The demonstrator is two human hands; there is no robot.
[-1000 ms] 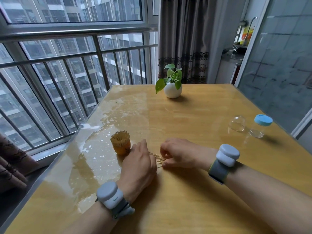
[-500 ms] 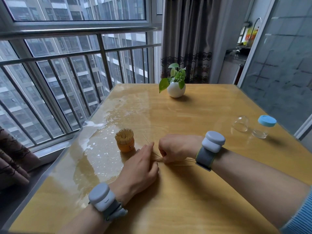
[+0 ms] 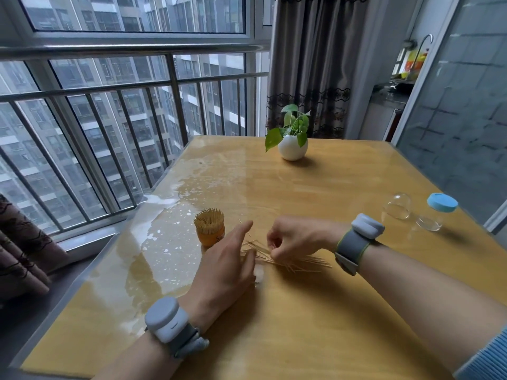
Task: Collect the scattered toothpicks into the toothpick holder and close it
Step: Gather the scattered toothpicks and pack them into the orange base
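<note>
**tabletop_tom:** So, where are the toothpicks sitting right now?

**me (on the remote feed):** Mostly in a loose fan of toothpicks (image 3: 301, 263) lying flat on the table (image 3: 329, 311). One end sits right under the right hand's fingertips and the rest trails out below that wrist. A few strands reach across to the left hand's fingertips too.

**tabletop_tom:** And the hands?

**me:** From what I see, the right hand (image 3: 297, 237) has its fingers curled in tight, pinching the near end of that fan. The left hand (image 3: 222, 267) is loose and wide, index finger stretched forward, the others resting against the pile.

**tabletop_tom:** Holder?

**me:** The orange toothpick holder (image 3: 210, 230) stands upright just left of the left index fingertip, close but not touching. It's already packed with picks and has no lid on. Well off to the right of the right hand's fingers I've got a clear cap (image 3: 397, 207) beside a blue-lidded jar (image 3: 439, 212). The potted plant (image 3: 292, 148) is far beyond both sets of fingers.
</note>
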